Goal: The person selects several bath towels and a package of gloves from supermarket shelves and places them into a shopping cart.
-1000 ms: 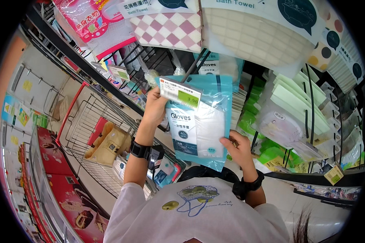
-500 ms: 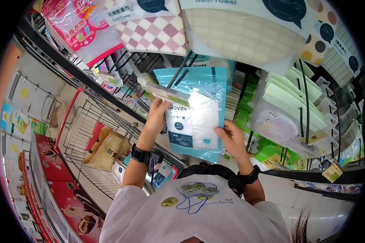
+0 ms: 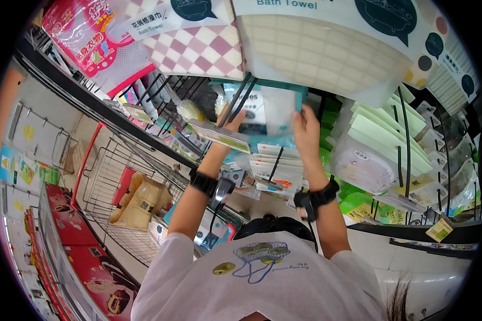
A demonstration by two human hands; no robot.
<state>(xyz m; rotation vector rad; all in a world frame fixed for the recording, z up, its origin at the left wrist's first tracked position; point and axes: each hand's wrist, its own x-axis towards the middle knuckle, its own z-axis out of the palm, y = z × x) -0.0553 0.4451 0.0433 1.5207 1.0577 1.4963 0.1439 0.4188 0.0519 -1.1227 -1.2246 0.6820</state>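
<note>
A teal-edged glove packet (image 3: 280,109) with a clear and white front is between my hands, lifted in among the hanging goods of the shelf rack. My left hand (image 3: 229,122) is closed at its left edge; a black display hook (image 3: 243,100) and its tag holder (image 3: 219,136) partly cover those fingers. On the opposite edge, my right hand (image 3: 307,132) grips with thumb and fingers, slightly blurred. The packet's top lies under the overhanging towel packs. Directly below it hang several white flat packs (image 3: 273,167) on another hook.
Checkered and cream bath towel packs (image 3: 198,51) overhang the top. Pale green packs (image 3: 383,125) hang at the right on protruding black hooks (image 3: 403,144). A wire shopping cart (image 3: 99,184) with a paper bag (image 3: 144,202) stands at lower left, beside red freezer cabinets (image 3: 72,224).
Both hands have moved the glove packet up and away from me, deeper toward the rack. The white packs below it have come into sight.
</note>
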